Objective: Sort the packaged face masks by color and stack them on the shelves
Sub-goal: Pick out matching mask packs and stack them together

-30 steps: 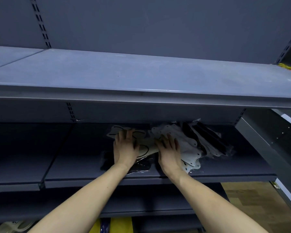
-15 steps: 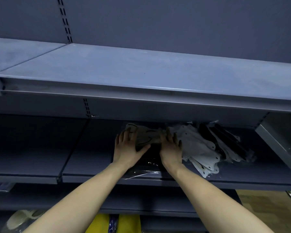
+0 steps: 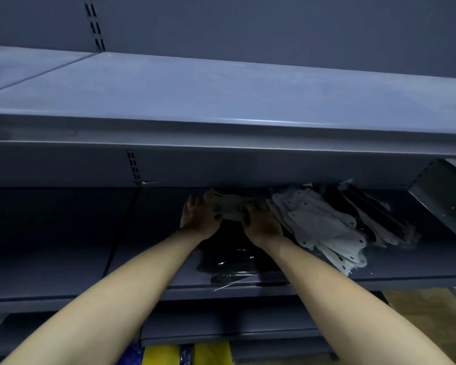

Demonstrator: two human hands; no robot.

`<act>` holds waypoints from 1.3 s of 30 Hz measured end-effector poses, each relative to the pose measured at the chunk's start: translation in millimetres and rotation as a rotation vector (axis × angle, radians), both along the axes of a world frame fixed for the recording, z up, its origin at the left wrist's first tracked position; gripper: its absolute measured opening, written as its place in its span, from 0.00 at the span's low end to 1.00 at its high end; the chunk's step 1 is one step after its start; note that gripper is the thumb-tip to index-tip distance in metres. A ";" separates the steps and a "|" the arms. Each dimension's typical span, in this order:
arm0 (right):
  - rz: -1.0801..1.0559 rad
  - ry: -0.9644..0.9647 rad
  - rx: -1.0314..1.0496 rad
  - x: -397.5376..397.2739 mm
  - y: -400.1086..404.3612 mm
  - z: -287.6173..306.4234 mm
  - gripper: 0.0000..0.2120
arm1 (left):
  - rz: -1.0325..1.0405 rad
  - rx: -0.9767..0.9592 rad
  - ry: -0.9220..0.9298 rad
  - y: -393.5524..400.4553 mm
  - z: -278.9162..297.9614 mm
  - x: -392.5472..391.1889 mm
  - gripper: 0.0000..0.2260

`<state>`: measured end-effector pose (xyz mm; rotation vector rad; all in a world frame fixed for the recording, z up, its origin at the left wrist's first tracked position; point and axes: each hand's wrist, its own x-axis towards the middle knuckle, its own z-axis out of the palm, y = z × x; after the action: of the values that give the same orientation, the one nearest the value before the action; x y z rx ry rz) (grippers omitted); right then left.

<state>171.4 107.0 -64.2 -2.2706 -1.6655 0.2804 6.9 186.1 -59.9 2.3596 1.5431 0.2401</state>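
Three grey shelves (image 3: pixel 221 101); dim lower shelf (image 3: pixel 406 267), perhaps steel.

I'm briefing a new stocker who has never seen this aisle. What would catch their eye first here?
First, the two bare forearms reaching into the middle shelf, the left hand and right hand together gripping a pale mask pack over a stack of black packs. Next, the fanned heap of white packs just to their right, with dark packs leaning behind it.
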 end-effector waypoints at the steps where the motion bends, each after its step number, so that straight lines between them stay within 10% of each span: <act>1: -0.010 0.006 -0.020 0.0 0.9 -1.6 0.19 | -0.047 0.005 -0.011 5.6 -2.5 -1.4 0.33; 28: -0.154 -0.044 0.084 1.1 -34.8 4.1 0.30 | -0.184 0.138 0.134 1.5 5.7 -0.3 0.46; 39: -0.349 -0.163 -0.221 82.9 -95.8 9.0 0.34 | -0.429 0.097 -0.002 -91.1 17.5 103.1 0.28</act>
<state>254.2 11.1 -55.2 -2.7626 -1.3275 0.2100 110.0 95.0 -42.4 2.6898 1.0054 0.2186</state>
